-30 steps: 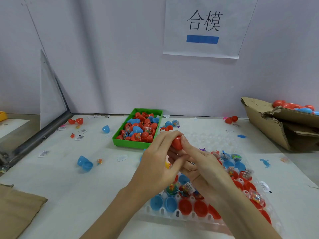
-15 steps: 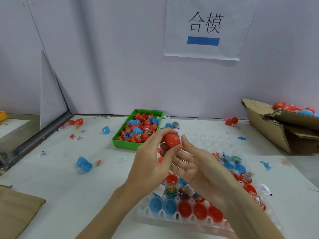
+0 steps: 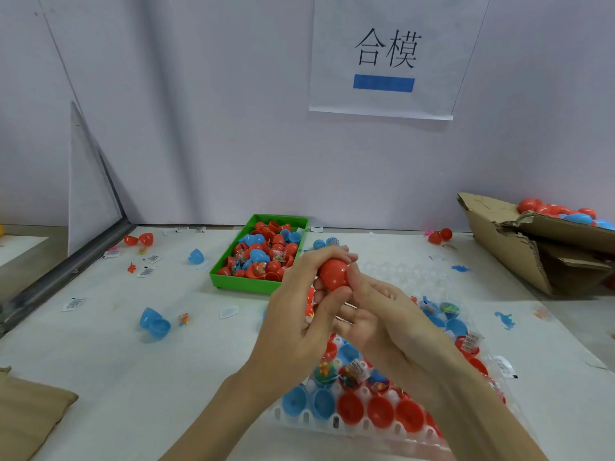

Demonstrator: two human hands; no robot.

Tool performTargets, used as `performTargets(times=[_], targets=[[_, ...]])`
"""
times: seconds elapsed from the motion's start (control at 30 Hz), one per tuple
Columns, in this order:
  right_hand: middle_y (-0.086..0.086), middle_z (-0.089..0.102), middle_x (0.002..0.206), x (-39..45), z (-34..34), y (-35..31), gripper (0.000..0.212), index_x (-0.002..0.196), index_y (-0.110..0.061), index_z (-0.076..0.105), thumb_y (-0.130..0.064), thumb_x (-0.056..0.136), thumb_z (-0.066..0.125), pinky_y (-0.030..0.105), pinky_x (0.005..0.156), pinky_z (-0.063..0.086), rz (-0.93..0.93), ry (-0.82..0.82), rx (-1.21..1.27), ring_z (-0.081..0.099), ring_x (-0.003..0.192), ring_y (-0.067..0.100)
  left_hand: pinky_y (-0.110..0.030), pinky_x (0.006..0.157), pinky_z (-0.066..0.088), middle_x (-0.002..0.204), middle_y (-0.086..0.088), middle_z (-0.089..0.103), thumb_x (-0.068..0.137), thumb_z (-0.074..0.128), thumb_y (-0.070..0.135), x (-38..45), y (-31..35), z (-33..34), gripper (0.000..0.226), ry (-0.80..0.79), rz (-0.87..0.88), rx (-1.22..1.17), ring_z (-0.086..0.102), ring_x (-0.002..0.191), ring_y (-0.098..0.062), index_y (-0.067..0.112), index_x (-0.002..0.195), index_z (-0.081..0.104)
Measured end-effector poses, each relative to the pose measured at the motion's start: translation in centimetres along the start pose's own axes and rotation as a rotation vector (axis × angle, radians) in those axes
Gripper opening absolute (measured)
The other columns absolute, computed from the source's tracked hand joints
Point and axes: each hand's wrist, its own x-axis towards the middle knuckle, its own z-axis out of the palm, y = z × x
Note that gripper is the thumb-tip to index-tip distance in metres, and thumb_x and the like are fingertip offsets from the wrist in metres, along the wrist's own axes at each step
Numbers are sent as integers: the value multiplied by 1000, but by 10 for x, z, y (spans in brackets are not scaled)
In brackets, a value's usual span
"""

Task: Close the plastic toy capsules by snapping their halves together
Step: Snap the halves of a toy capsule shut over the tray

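A red capsule (image 3: 333,273) is held up above the table between both hands. My left hand (image 3: 299,314) grips it with fingers curled over its top and the thumb under it. My right hand (image 3: 382,314) lies palm up beside it, its thumb pressing the capsule's right side. Below the hands a clear tray (image 3: 366,427) holds several open red and blue capsule halves, some with small bagged toys in them.
A green bin (image 3: 233,281) full of red and blue halves stands behind the hands. A torn cardboard box (image 3: 506,241) with capsules sits at the right. Loose blue halves (image 3: 154,322), red halves (image 3: 138,240), labels and tiny toys lie scattered on the white table.
The hands have lifted the red capsule slightly, and the right thumb has come onto its side. The view has tilted a little downward.
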Motion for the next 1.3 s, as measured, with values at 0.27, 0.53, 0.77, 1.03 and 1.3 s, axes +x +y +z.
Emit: performTargets(times=[0.27,0.53,0.77,1.03,1.3], targets=[[13,75,110,-1,3,2,53,112,-2,77,-43,79,85,31,91,57,3,14,24,71,110,23,-21,104,46,123,7,66,104,52,28,-3,-1,5,30,40,-8,-34,62,124,-21,12,128,60],[15,75,116,1,2,0,39,113,-6,77,-34,86,79,28,87,58,-31,168,-86,72,110,25,-26,118,38,152,18,51,104,52,35,4,-2,-7,43,-118,-106,62,43,146,-10,26,146,53],[13,77,110,2,3,-1,30,102,-16,80,-37,80,83,27,86,60,-78,292,-258,74,108,27,-34,110,49,138,12,66,98,67,25,10,-13,-24,45,-143,-24,167,59,133,-10,19,142,62],[9,77,100,2,6,3,43,105,-23,78,-61,87,66,29,84,60,-191,272,-495,75,97,25,-23,105,50,132,7,69,106,55,22,4,-10,-10,35,-36,19,147,62,128,-10,13,139,64],[10,54,62,0,4,16,70,73,-6,66,-74,88,59,27,67,54,-346,324,-624,53,61,21,-20,101,46,119,10,65,105,49,25,-3,-2,7,28,54,64,84,62,118,-18,21,130,61]])
